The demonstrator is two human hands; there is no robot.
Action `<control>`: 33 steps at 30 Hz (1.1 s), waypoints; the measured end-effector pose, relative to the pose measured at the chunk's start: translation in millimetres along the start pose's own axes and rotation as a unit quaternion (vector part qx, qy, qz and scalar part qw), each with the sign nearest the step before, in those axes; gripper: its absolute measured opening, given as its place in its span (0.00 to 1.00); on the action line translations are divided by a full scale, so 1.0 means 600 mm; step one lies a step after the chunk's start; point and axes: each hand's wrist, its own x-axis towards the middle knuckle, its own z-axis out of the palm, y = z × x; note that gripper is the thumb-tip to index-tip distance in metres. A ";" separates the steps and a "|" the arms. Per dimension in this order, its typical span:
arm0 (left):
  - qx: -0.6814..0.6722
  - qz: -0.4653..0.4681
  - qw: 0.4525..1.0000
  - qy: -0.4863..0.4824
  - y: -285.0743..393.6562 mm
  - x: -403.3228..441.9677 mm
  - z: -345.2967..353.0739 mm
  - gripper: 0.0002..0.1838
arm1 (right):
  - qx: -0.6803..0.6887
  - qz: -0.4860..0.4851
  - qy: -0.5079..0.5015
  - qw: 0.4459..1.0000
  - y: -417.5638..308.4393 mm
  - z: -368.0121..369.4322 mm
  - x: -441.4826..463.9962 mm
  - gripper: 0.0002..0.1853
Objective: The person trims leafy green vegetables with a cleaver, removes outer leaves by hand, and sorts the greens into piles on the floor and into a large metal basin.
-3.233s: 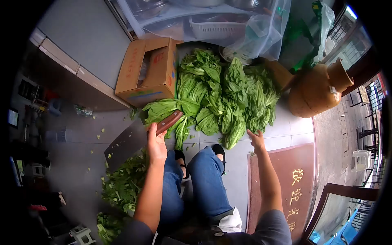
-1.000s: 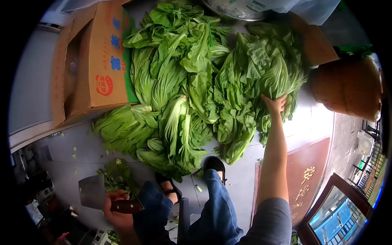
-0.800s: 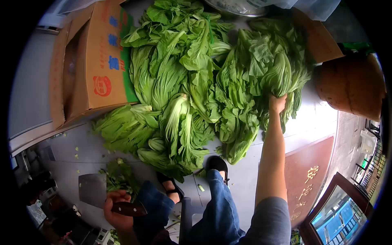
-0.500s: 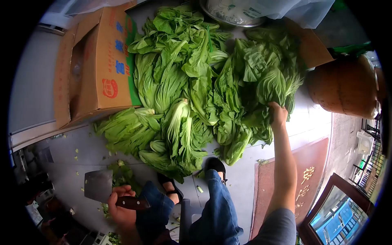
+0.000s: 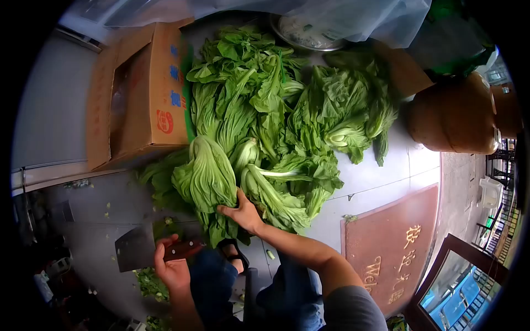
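My left hand (image 5: pixel 173 268) holds a cleaver (image 5: pixel 136 249) by its brown wooden handle, the wide blade pointing left above the floor. Beside it, my right hand (image 5: pixel 243 214) grips a head of leafy greens (image 5: pixel 206 175) near its lower end, in front of my knees. More long-leaved greens (image 5: pixel 270 105) lie heaped on the floor beyond, some with pale stems facing me. One head with a white stalk (image 5: pixel 276 193) lies just right of the held one.
An open cardboard box (image 5: pixel 138 94) stands at the left of the heap. An orange gas cylinder (image 5: pixel 455 116) is at the right, above a red mat (image 5: pixel 392 243). A metal bowl (image 5: pixel 306 38) sits behind. Leaf scraps (image 5: pixel 152 284) lie near my left hand.
My right hand has moved left from the right side of the heap, bringing a head of greens near the cleaver. Some greens on the right have shifted. The left hand still holds the cleaver.
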 end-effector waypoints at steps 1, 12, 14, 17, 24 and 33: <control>0.004 -0.001 1.000 -0.003 0.000 0.001 0.000 0.13 | -0.066 -0.042 0.003 0.997 0.026 0.018 0.011 0.43; 0.053 -0.044 0.989 -0.129 0.005 0.006 -0.004 0.16 | -0.408 0.039 0.223 0.884 0.112 -0.327 0.088 0.65; 0.042 -0.045 0.994 -0.096 0.000 0.000 0.007 0.15 | -0.390 0.074 0.159 0.904 0.150 -0.335 0.134 0.58; 0.038 -0.059 0.989 -0.133 0.007 0.003 -0.003 0.17 | -0.367 0.087 0.194 0.906 0.176 -0.337 0.191 0.39; 0.031 -0.071 0.991 -0.111 0.009 0.000 -0.010 0.17 | -0.307 -0.037 0.313 0.898 0.162 -0.320 0.155 0.20; -0.011 -0.034 0.999 -0.038 0.023 0.002 -0.022 0.15 | -0.239 -0.237 0.254 0.907 -0.041 -0.170 -0.057 0.20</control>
